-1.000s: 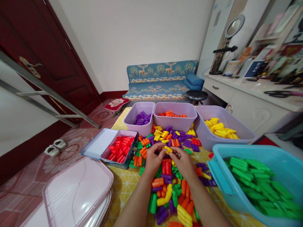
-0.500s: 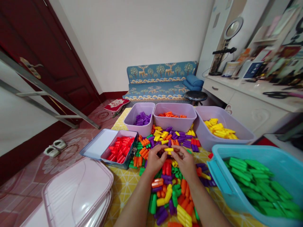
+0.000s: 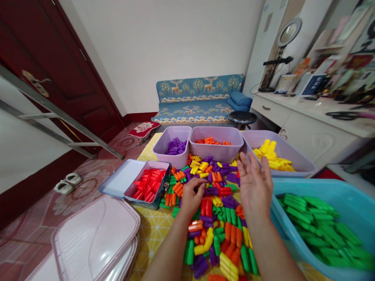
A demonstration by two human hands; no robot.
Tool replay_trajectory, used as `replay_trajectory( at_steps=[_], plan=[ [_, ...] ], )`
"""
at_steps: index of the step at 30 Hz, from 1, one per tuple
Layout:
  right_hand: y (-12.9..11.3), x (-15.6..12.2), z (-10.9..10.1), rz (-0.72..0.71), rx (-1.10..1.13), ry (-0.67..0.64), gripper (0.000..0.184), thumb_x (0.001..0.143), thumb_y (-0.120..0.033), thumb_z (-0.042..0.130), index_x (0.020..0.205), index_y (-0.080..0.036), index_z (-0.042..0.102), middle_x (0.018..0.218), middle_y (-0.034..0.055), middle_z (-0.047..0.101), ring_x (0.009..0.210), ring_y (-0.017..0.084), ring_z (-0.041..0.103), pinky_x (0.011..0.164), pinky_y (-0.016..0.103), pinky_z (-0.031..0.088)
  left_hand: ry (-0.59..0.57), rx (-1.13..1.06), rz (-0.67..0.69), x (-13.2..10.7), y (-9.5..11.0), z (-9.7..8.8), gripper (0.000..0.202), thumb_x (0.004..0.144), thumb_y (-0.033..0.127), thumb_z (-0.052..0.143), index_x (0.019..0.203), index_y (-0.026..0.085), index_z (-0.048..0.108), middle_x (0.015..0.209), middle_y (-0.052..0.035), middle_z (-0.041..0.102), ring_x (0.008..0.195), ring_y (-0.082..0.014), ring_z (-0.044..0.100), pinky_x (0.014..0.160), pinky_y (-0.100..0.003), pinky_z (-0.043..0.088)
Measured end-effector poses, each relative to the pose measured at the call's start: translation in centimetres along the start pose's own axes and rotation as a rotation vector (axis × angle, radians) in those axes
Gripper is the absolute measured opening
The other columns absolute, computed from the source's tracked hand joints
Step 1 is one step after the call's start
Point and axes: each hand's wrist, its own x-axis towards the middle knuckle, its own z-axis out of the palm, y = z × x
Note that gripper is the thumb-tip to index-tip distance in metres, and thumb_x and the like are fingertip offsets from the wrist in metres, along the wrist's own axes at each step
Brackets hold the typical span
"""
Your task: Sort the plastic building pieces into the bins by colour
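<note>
My left hand point(image 3: 191, 197) is curled over the pile of coloured plastic blocks point(image 3: 207, 208), thumb and forefinger close together; whether anything is between them is hidden. To its right my right hand point(image 3: 256, 185) is raised with palm up and fingers spread, holding nothing. Just beyond those fingertips stands the lilac tub point(image 3: 301, 162) of yellow blocks point(image 3: 277, 162). One yellow block point(image 3: 268, 146) shows higher than the others there, slightly blurred. Red, orange, green, purple and yellow blocks, many joined in short rows, cover the table between my arms.
A lilac tub point(image 3: 164, 150) holds purple blocks, another tub point(image 3: 216, 149) orange ones. Red blocks lie in a lidded case point(image 3: 117, 177) at left, green ones in a turquoise bin point(image 3: 281, 230) at right. Stacked lids point(image 3: 96, 234) lie front left. A ladder point(image 3: 73, 123) leans by the door.
My right hand has left the yellow blocks held between both hands and moved right, opening near the yellow tub. Those blocks are gone from my fingers. My left hand has stayed nearly in place.
</note>
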Motion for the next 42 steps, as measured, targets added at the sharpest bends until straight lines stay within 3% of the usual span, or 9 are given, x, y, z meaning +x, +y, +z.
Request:
replay_trajectory(
  at_steps=[3,8,13,18,24,27,34,39,42],
  plan=[
    [2.1,0.1,-0.9,0.050,-0.269,-0.079,0.047,0.083,-0.034,0.057,0.127,-0.023,0.050,0.131,0.0125,0.055,0.112,0.023,0.060,0.092,0.046,0.048,-0.006,0.002,-0.001,0.0,0.1,0.0,0.018,0.084,0.019,0.054,0.090,0.017,0.071,0.083,-0.0044,0.068,0.077,-0.0158,0.062,0.070,-0.025,0.046],
    [6.6,0.1,-2.8,-0.083,-0.976,-0.457,0.044,0.072,-0.017,0.058,0.116,-0.015,0.062,0.116,0.0137,0.065,0.111,0.028,0.056,0.100,0.050,0.041,-0.004,0.003,0.008,0.0,0.0,0.0,0.019,0.084,0.018,0.053,0.091,0.017,0.070,0.084,-0.0044,0.068,0.078,-0.0156,0.061,0.071,-0.025,0.046],
    [7.7,-0.3,-2.5,-0.124,-1.212,-0.672,0.050,0.071,-0.007,0.055,0.119,-0.020,0.063,0.118,0.0123,0.065,0.108,0.029,0.057,0.097,0.046,0.043,-0.006,0.005,0.011,0.1,0.0,0.0,0.018,0.084,0.016,0.053,0.090,0.017,0.070,0.083,-0.0045,0.068,0.077,-0.0153,0.061,0.070,-0.025,0.047],
    [7.0,-1.0,-2.3,0.055,-1.103,-0.727,0.042,0.075,-0.013,0.053,0.115,-0.018,0.064,0.107,0.0117,0.068,0.082,0.023,0.066,0.078,0.039,0.051,-0.018,0.010,0.024,0.1,0.0,0.0,0.019,0.084,0.015,0.053,0.093,0.017,0.069,0.088,-0.0051,0.068,0.081,-0.0158,0.062,0.073,-0.026,0.047],
    [6.1,-2.6,-2.3,0.218,-0.672,-0.660,0.028,0.085,-0.031,0.050,0.105,-0.019,0.065,0.099,0.0074,0.071,0.089,0.020,0.067,0.081,0.035,0.052,-0.063,0.030,0.079,0.1,0.1,-0.1,0.034,0.084,0.017,0.057,0.117,0.021,0.062,0.114,-0.0067,0.064,0.093,-0.0173,0.062,0.083,-0.031,0.049],
    [6.3,-3.2,-2.6,0.231,-0.663,-0.664,0.028,0.083,-0.033,0.054,0.105,-0.019,0.065,0.099,0.0075,0.070,0.087,0.021,0.066,0.079,0.035,0.052,-0.093,0.052,0.108,0.1,0.1,-0.1,0.032,0.082,0.015,0.059,0.112,0.022,0.065,0.113,-0.0055,0.066,0.107,-0.0195,0.059,0.095,-0.033,0.045],
    [7.0,-3.5,-3.1,0.150,-0.726,-0.707,0.032,0.075,-0.024,0.064,0.107,-0.021,0.066,0.105,0.0061,0.068,0.084,0.019,0.063,0.079,0.035,0.052,-0.033,0.026,0.055,0.1,0.0,0.0,0.020,0.080,0.016,0.062,0.098,0.018,0.069,0.096,-0.0057,0.067,0.086,-0.0169,0.062,0.076,-0.027,0.049],
    [6.5,-3.6,-2.6,0.071,-0.716,-0.720,0.020,0.081,-0.025,0.059,0.098,-0.022,0.068,0.102,0.0059,0.069,0.096,0.021,0.063,0.087,0.036,0.048,-0.011,0.009,0.048,0.1,-0.1,0.1,0.016,0.084,0.025,0.060,0.093,0.017,0.070,0.090,-0.0058,0.067,0.084,-0.0170,0.062,0.076,-0.028,0.049],
    [6.0,-3.7,-2.6,0.091,-0.690,-0.618,0.022,0.085,-0.033,0.055,0.099,-0.021,0.067,0.100,0.0065,0.069,0.091,0.021,0.063,0.084,0.035,0.049,0.047,0.072,0.074,0.0,0.1,-0.1,0.020,0.089,0.028,0.053,0.095,0.017,0.069,0.091,-0.0064,0.066,0.087,-0.0173,0.061,0.079,-0.030,0.049]
  ],
)
